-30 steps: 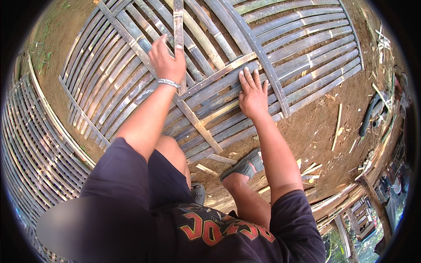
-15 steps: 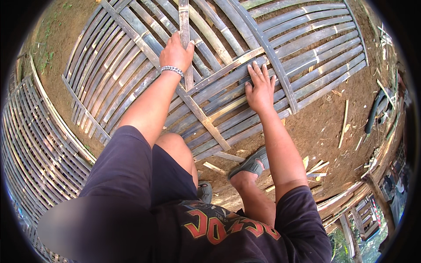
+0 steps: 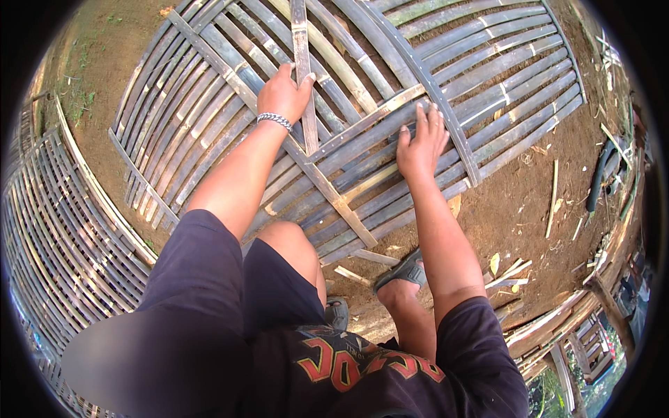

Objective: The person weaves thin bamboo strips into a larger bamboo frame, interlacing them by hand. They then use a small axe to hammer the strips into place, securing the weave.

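A large bamboo panel, made of grey-brown split slats nailed to crosspieces, lies on the ground in front of me. My left hand, with a chain bracelet at the wrist, is closed round a narrow bamboo slat that runs away from me across the panel. Its thumb crosses the slat and its fingers rest at the far side. My right hand lies on the panel's slats with its fingers apart, beside a dark nailed crosspiece. The undersides of both hands are hidden.
Another bamboo slatted panel stands at the left. Cut bamboo offcuts and a long thin strip lie on the brown soil at the right. A dark curved tool or sheath lies farther right. My sandalled foot is by the panel's near edge.
The whole view has shifted a little, so the panel appears lower and to the right. My right hand has slid slightly right on the slats. My left hand keeps its hold.
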Demonstrator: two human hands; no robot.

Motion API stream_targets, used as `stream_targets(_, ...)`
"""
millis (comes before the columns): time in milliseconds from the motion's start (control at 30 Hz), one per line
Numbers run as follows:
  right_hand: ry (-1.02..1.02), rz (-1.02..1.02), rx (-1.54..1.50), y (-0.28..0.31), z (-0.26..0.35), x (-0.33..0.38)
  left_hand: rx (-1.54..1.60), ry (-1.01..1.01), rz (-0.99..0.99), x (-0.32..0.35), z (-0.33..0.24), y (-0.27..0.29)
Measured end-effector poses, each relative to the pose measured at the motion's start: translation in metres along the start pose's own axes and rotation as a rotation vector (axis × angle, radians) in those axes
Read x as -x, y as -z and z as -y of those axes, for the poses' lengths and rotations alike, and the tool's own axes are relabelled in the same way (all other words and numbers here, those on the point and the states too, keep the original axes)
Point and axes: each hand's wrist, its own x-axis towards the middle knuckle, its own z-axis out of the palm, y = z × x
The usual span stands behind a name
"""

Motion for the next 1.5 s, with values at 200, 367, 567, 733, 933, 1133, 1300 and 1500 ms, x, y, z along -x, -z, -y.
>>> stream_targets(200,-0.219,-0.146,0.109,-0.025,0.001,-0.025,0.153,-0.117,-0.346,-0.081,0.038,0.022)
stream_targets(367,-0.237,-0.108,0.235,-0.032,0.017,-0.025,-0.142,-0.113,-0.499,-0.185,0.070,0.059)
stream_targets(567,-0.258,-0.073,0.285,-0.032,0.021,-0.028,-0.270,-0.030,-0.056,-0.273,0.085,0.103)
stream_targets(733,-0.274,-0.063,0.343,-0.033,0.012,-0.029,-0.282,-0.057,-0.115,-0.264,0.083,0.073)
stream_targets(933,-0.291,-0.053,0.282,-0.034,0.017,-0.031,-0.232,-0.162,-0.155,-0.280,0.096,0.098)
stream_targets(1133,-0.307,-0.045,0.263,-0.032,0.016,-0.029,-0.159,-0.293,-0.272,-0.252,0.068,0.161)
stream_targets(1300,-0.302,-0.052,0.262,-0.032,0.010,-0.028,0.126,-0.460,-0.078,-0.197,0.025,0.240)
stream_targets(1500,-0.302,-0.052,0.276,-0.031,0.013,-0.030,0.135,-0.635,0.145,-0.091,-0.039,0.341)
